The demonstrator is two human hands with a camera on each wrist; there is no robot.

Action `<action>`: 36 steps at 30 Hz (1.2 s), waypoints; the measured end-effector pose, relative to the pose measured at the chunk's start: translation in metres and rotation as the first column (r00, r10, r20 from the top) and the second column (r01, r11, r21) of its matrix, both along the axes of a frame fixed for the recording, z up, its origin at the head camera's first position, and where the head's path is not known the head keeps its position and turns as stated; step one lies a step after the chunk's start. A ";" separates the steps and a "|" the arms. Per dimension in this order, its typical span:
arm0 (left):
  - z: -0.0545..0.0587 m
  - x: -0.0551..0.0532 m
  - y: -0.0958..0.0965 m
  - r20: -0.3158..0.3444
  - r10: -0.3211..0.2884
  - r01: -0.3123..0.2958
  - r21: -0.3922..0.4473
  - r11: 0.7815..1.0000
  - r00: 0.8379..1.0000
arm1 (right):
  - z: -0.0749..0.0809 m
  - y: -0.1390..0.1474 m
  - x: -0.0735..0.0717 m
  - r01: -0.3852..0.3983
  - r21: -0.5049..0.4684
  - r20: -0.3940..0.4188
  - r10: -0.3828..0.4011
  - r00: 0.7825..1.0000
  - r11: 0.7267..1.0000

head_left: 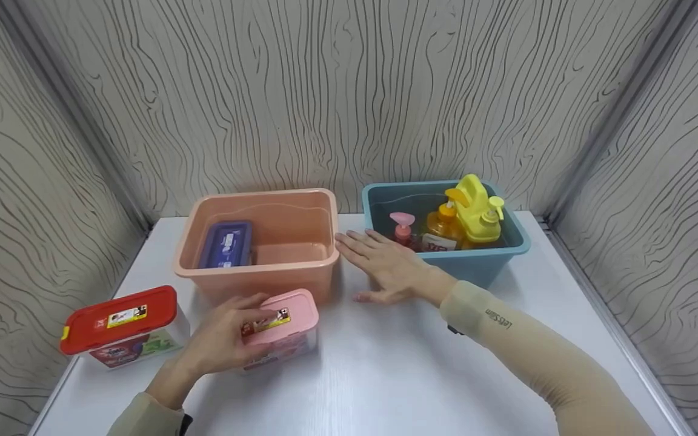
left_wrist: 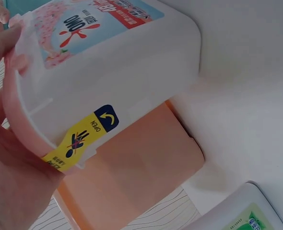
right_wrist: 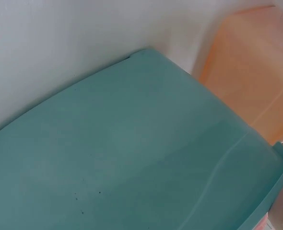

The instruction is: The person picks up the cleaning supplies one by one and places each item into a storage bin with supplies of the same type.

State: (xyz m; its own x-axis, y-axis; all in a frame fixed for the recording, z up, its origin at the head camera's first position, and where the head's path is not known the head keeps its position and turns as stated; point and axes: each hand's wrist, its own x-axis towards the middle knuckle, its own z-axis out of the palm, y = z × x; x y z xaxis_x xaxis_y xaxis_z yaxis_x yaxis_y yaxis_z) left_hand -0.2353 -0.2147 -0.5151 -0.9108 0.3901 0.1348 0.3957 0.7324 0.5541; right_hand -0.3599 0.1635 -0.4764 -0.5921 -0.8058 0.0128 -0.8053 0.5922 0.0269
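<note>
My left hand (head_left: 223,334) grips a pink-lidded laundry detergent box (head_left: 291,336) across its lid, in front of the peach bin (head_left: 258,281). In the left wrist view the white body of this detergent box (left_wrist: 132,72) carries a yellow "OPEN" sticker, and the fingers hold its pink lid. My right hand (head_left: 394,266) stretches out flat with straight fingers, holding nothing. Its fingertips reach the right rim of the peach bin, while its wrist is beside the front left of the teal bin (head_left: 470,266). The right wrist view is mostly filled by the teal bin wall (right_wrist: 132,139).
A red-lidded detergent box (head_left: 125,330) sits at the left of the white table (head_left: 385,387). Inside the peach bin leans a dark blue package (head_left: 226,245). Several pump bottles, among them an orange one (head_left: 443,227), and a yellow jug (head_left: 476,212) stand in the teal bin.
</note>
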 end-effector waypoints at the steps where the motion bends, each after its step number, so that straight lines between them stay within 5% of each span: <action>1: 0.000 0.000 0.000 0.003 0.000 0.000 -0.002 1.000 1.000 | 0.000 0.000 0.000 0.001 0.001 0.000 -0.001 1.000 1.000; 11: 0.006 -0.001 0.001 0.008 -0.013 0.013 -0.024 1.000 1.000 | 0.000 0.000 -0.001 -0.003 0.000 -0.009 0.003 1.000 1.000; 20: 0.014 -0.005 0.002 -0.058 -0.081 0.077 -0.063 0.995 0.995 | 0.000 0.000 0.000 -0.007 0.016 -0.016 0.007 1.000 1.000; 27: 0.026 -0.006 -0.001 -0.021 -0.093 0.092 -0.030 0.995 0.995 | 0.000 0.000 0.000 -0.001 0.002 -0.010 0.001 1.000 1.000; 36: 0.046 -0.008 -0.005 -0.063 -0.147 0.147 0.001 0.989 0.987 | 0.000 0.000 0.001 -0.007 -0.008 -0.005 0.007 1.000 1.000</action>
State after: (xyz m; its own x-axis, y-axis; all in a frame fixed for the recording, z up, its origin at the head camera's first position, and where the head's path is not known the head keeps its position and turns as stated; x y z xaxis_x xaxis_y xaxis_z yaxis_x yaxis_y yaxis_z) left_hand -0.2438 -0.2192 -0.4692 -0.8333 0.5182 0.1925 0.5330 0.6606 0.5287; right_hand -0.3593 0.1638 -0.4763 -0.5866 -0.8096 0.0220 -0.8091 0.5870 0.0267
